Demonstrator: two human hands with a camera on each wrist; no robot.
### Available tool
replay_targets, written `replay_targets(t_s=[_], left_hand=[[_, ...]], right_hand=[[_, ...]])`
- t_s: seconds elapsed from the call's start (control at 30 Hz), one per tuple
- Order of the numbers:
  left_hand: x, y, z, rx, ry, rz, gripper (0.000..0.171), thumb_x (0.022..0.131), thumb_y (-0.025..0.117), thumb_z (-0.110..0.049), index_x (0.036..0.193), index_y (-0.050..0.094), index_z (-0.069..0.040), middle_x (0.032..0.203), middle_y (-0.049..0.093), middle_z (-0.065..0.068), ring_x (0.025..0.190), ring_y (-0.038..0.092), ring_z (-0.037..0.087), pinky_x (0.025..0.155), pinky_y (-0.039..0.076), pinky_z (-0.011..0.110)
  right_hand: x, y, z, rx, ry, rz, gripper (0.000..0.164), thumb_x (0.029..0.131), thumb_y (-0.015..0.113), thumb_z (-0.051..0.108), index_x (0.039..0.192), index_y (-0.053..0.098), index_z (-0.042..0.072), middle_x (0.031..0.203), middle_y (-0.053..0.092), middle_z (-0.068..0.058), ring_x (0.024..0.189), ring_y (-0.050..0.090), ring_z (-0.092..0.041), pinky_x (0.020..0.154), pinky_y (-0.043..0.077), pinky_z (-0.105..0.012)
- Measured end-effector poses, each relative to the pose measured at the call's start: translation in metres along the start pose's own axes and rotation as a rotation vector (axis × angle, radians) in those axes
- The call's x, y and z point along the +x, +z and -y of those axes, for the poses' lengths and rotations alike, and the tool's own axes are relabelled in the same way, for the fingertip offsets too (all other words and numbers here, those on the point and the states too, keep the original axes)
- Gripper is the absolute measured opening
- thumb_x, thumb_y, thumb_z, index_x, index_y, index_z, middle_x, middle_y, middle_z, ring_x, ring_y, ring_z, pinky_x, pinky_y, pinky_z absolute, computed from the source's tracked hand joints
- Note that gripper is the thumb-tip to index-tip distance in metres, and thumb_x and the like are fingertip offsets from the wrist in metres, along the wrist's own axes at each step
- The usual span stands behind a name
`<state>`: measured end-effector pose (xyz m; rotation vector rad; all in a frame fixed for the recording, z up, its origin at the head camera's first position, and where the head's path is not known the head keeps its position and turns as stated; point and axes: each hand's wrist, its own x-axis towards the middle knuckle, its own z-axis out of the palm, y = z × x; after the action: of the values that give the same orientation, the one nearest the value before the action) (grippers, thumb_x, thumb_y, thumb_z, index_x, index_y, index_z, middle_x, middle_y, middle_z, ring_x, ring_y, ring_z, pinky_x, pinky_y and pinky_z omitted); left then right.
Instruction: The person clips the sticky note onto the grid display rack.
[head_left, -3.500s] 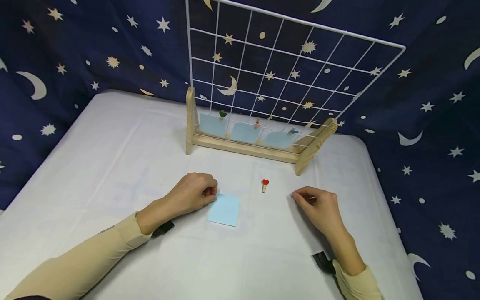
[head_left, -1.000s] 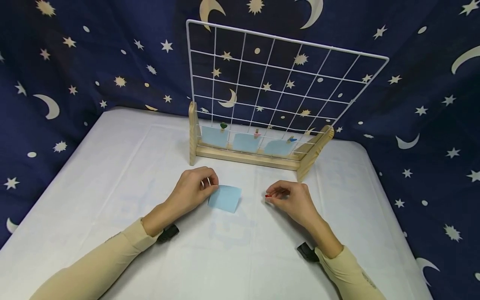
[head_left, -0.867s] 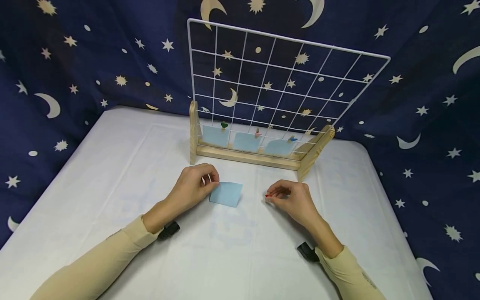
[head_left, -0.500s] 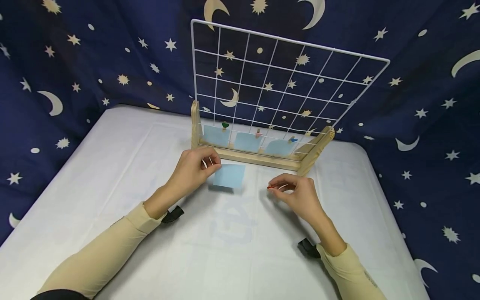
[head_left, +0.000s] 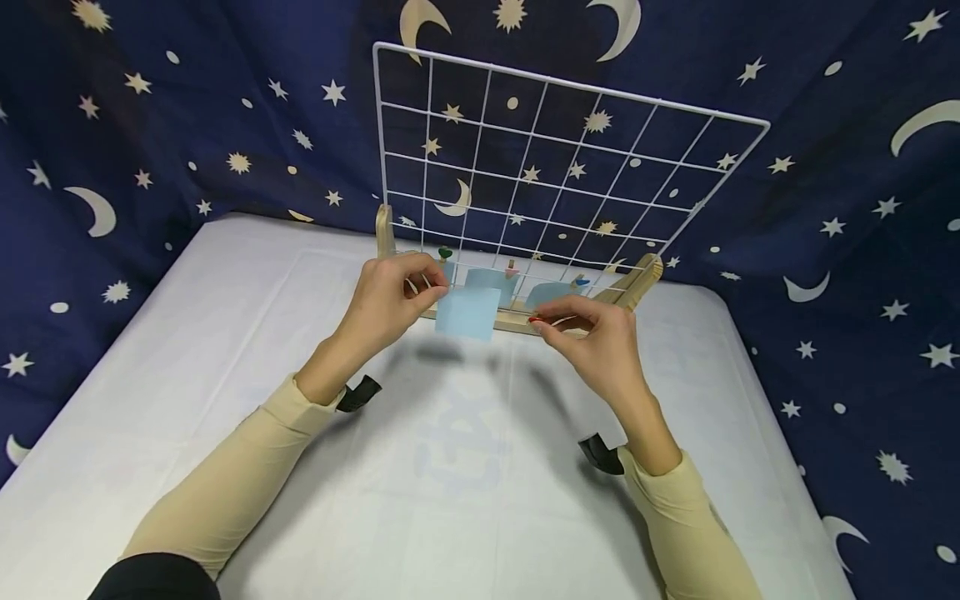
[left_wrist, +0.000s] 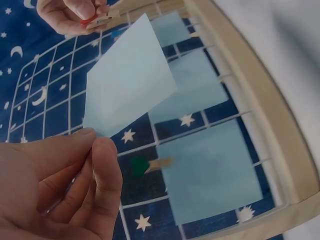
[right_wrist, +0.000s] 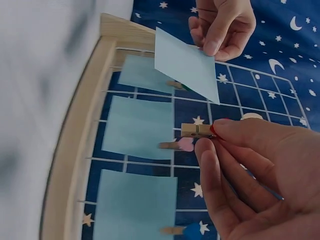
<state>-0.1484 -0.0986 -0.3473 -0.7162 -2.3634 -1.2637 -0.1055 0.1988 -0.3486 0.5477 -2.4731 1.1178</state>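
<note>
My left hand (head_left: pixel 397 300) pinches a light blue paper square (head_left: pixel 468 313) by its corner, raised off the table before the grid. Thumb and forefinger of my right hand (head_left: pixel 600 342) grip a small wooden clothespin (right_wrist: pixel 196 130) with a red heart, its plain end pointing toward the paper. Behind them stands a white wire grid (head_left: pixel 570 150) in a wooden base (head_left: pixel 513 322). Along the grid's lower part hang three more blue squares, held by clothespins with a green heart (left_wrist: pixel 141 166), a pink heart (right_wrist: pixel 186 144) and a blue heart (right_wrist: pixel 192 231).
A white cloth covers the table (head_left: pixel 420 492). Dark blue fabric (head_left: pixel 247 75) with moons and stars hangs behind and at both sides. Wooden uprights (head_left: pixel 642 279) flank the grid.
My right hand has picked the red-heart clothespin up from the table. My left hand has lifted the paper square off the cloth. Both hands have moved forward and up to the grid.
</note>
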Motion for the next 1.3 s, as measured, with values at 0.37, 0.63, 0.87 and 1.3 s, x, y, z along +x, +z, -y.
replay_targets(t_s=[0.37, 0.63, 0.87, 1.3], left_hand=[[0.024, -0.012, -0.006, 0.020, 0.049, -0.096, 0.008, 0.090, 0.083, -0.006, 0.089, 0.077, -0.009, 0.085, 0.074, 0.003, 0.073, 0.067, 0.016, 0.065, 0.052, 0.028], [0.039, -0.010, -0.009, 0.029, 0.098, -0.168, 0.008, 0.089, 0.083, -0.003, 0.089, 0.076, -0.007, 0.084, 0.074, 0.005, 0.072, 0.067, 0.016, 0.064, 0.053, 0.029], [0.049, -0.010, -0.008, 0.031, 0.122, -0.225, 0.008, 0.089, 0.082, -0.002, 0.088, 0.076, -0.006, 0.080, 0.071, 0.006, 0.068, 0.065, 0.016, 0.064, 0.050, 0.027], [0.061, -0.009, -0.011, 0.047, 0.136, -0.271, 0.007, 0.090, 0.080, -0.003, 0.087, 0.076, -0.007, 0.081, 0.071, 0.005, 0.064, 0.061, 0.016, 0.063, 0.047, 0.028]], right_hand=[[0.032, -0.008, 0.020, 0.093, -0.026, -0.107, 0.014, 0.091, 0.083, 0.008, 0.105, 0.083, 0.010, 0.098, 0.081, -0.004, 0.087, 0.074, -0.001, 0.081, 0.059, -0.020], [0.052, -0.007, 0.034, 0.075, -0.067, -0.179, 0.013, 0.093, 0.082, 0.012, 0.106, 0.083, 0.012, 0.100, 0.081, -0.003, 0.088, 0.073, -0.001, 0.081, 0.059, -0.020], [0.071, 0.001, 0.040, 0.065, -0.092, -0.253, 0.013, 0.091, 0.083, 0.012, 0.104, 0.083, 0.010, 0.099, 0.082, -0.003, 0.087, 0.075, -0.005, 0.083, 0.059, -0.021], [0.093, 0.010, 0.045, 0.046, -0.120, -0.355, 0.013, 0.091, 0.084, 0.013, 0.102, 0.084, 0.008, 0.098, 0.082, -0.005, 0.086, 0.078, -0.020, 0.081, 0.058, -0.019]])
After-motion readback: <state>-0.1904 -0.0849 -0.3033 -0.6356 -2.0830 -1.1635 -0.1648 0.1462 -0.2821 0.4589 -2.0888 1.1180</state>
